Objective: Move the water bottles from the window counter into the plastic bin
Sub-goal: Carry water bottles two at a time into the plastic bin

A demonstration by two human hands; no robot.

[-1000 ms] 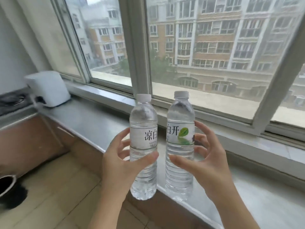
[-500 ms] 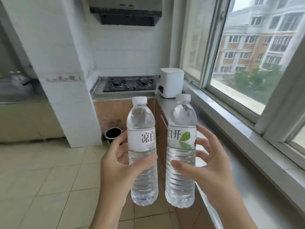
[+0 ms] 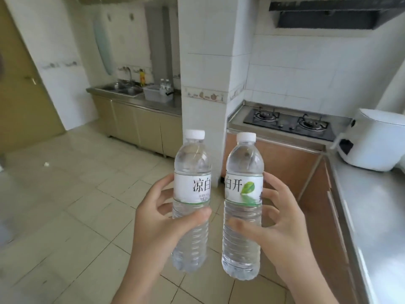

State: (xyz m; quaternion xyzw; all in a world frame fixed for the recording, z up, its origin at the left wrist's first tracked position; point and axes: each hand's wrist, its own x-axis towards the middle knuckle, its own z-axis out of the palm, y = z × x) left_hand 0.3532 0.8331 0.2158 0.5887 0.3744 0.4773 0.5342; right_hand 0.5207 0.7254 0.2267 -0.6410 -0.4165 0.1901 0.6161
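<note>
My left hand [image 3: 156, 222] grips a clear water bottle [image 3: 191, 172] with a white cap and white label, held upright over the tiled floor. My right hand [image 3: 282, 224] grips a second water bottle [image 3: 243, 178] whose label shows a green leaf, also upright and just right of the first. Far across the room a pale plastic bin [image 3: 154, 95] stands on the sink counter, with two more bottles [image 3: 164, 84] upright at its right side; whether they stand in it or behind it I cannot tell. The window counter [image 3: 377, 227] runs along the right edge.
A white tiled pillar [image 3: 203, 69] stands between me and the sink counter [image 3: 140, 102]. A gas hob [image 3: 287, 123] lies to the right, with a white appliance [image 3: 372, 139] on the counter corner. Cabinets line the right side. Tiled floor [image 3: 76, 194] stretches left.
The view has swung left from the window to the kitchen interior. Both hands still hold their bottles upright, now over the floor instead of over the window counter.
</note>
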